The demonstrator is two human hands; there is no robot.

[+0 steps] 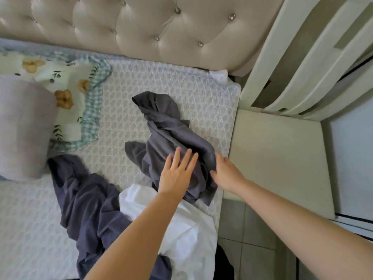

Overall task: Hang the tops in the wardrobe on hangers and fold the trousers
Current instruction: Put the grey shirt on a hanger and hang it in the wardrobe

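A navy garment (86, 199) sprawls at left, a white top (181, 229) beside it. The left hand (175, 176) rests spread-fingered on the grey garment (161, 122), which lies by the bedcover (161, 77)'s right edge. The right hand (228, 172) grips its side. A cream cabinet (276, 150) stands right.

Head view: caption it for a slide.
Left hand flat on grey garment on bed; right hand grips its edge.
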